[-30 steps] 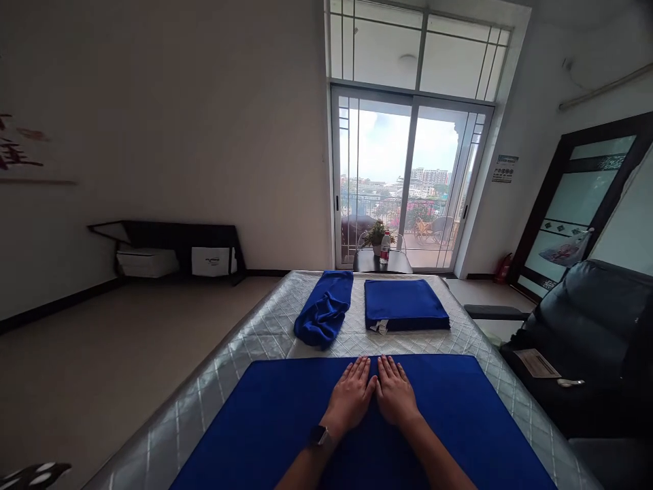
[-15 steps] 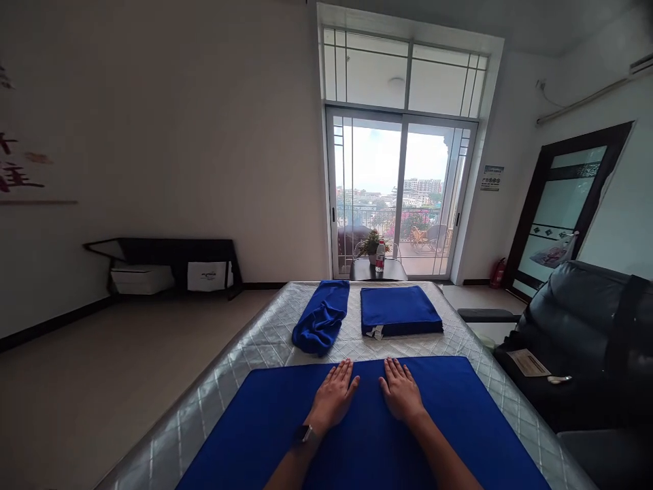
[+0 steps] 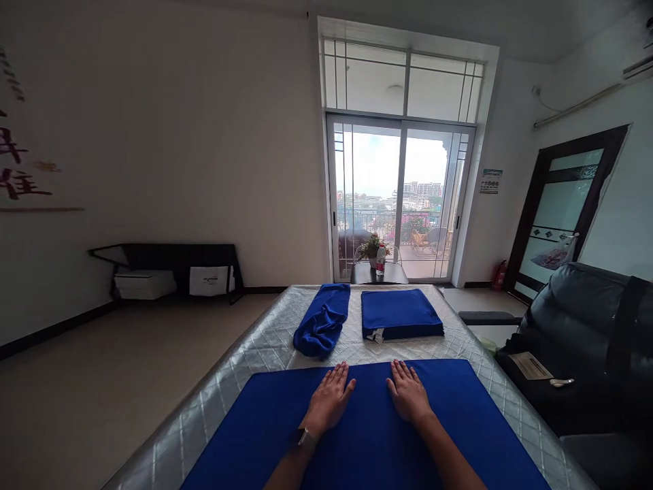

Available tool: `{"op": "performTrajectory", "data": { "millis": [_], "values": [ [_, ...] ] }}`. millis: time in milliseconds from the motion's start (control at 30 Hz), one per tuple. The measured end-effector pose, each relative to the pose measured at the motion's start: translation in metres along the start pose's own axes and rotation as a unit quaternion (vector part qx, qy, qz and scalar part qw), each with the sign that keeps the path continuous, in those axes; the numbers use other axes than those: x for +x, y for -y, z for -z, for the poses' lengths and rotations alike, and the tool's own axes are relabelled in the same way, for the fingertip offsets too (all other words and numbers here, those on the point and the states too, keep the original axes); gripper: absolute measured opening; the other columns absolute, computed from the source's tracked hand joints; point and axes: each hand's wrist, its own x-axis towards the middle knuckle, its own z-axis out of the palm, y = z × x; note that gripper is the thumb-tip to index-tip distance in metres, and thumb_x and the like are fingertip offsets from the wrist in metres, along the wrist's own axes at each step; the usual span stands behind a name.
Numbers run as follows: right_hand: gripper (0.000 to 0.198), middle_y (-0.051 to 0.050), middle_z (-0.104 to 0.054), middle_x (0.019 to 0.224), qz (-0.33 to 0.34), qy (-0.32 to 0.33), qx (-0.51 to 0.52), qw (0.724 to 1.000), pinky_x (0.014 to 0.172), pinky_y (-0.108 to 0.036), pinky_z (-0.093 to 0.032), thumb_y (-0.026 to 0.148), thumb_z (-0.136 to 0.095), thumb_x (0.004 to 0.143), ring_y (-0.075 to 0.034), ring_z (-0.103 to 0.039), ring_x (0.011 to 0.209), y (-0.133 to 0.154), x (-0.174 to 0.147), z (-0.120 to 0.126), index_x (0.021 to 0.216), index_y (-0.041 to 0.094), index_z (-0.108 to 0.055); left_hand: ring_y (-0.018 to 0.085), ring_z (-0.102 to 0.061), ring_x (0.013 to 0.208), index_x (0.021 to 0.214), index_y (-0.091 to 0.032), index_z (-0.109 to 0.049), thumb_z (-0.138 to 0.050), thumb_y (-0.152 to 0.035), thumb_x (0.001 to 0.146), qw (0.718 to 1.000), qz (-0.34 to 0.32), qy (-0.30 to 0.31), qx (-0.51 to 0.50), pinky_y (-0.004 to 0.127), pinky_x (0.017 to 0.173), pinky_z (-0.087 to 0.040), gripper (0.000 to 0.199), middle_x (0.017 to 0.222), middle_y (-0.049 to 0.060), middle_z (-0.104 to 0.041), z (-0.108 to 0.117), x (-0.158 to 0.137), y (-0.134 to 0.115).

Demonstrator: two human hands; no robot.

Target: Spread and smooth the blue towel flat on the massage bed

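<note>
A blue cloth (image 3: 367, 435) lies spread out and smooth on the silver quilted table cover (image 3: 265, 347), running past the bottom of the view. My left hand (image 3: 329, 398) rests palm down on it near the far edge, fingers stretched out; a watch sits on that wrist. Flat on the same cloth, to the right, is my right hand (image 3: 408, 391), its fingers also straight. Beyond my hands is a neat stack of folded blue cloths (image 3: 400, 312) with a white label at its corner. Left of the stack lies a crumpled blue cloth (image 3: 324, 323).
Right of the table stands a black armchair (image 3: 581, 327) with a card and a small pale object on its seat. Past the far edge, a small table (image 3: 357, 273) holds a bottle (image 3: 380, 260) and a potted plant (image 3: 372, 246). A black rack (image 3: 178, 255) stands at the left wall.
My hands have moved slightly apart over the blue cloth, the left to the left and the right to the right. Both stay flat. The view has tipped up a little.
</note>
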Motion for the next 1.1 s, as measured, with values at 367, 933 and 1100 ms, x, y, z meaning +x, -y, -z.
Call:
{"op": "performTrajectory", "data": {
  "millis": [367,933,1100],
  "values": [
    [0.066,-0.002,-0.020,0.162,-0.009,-0.006,0.001,1.000,0.121,-0.036,-0.006,0.046,-0.016,0.098,-0.016,-0.012,0.150,-0.007,0.001,0.000,0.156,0.015,-0.022,0.025,-0.030,0.146,0.151,-0.014,-0.035,-0.026,-0.043,0.102,1.000,0.013,-0.008,0.012,0.046,0.119,-0.029,0.058,0.157,0.012,-0.036,-0.007,0.000,0.019],
    [0.065,-0.002,-0.020,0.162,-0.013,-0.017,-0.003,1.000,0.121,-0.036,-0.006,0.045,-0.018,0.098,-0.016,-0.013,0.150,-0.012,-0.005,0.004,0.155,0.016,-0.024,0.021,-0.028,0.146,0.150,-0.013,-0.036,-0.025,-0.040,0.102,0.999,0.020,0.016,0.030,0.042,0.120,-0.026,0.057,0.156,0.011,-0.036,0.011,-0.012,0.029],
    [0.065,-0.003,-0.025,0.161,-0.025,-0.023,-0.007,0.999,0.121,-0.036,-0.007,0.045,-0.019,0.097,-0.016,-0.015,0.149,-0.032,-0.010,0.012,0.155,0.016,-0.025,0.023,-0.030,0.146,0.150,-0.019,-0.037,-0.027,-0.036,0.101,0.999,0.002,0.019,0.026,0.046,0.119,-0.028,0.053,0.156,0.009,-0.037,0.012,-0.014,0.045]
  ]
}}
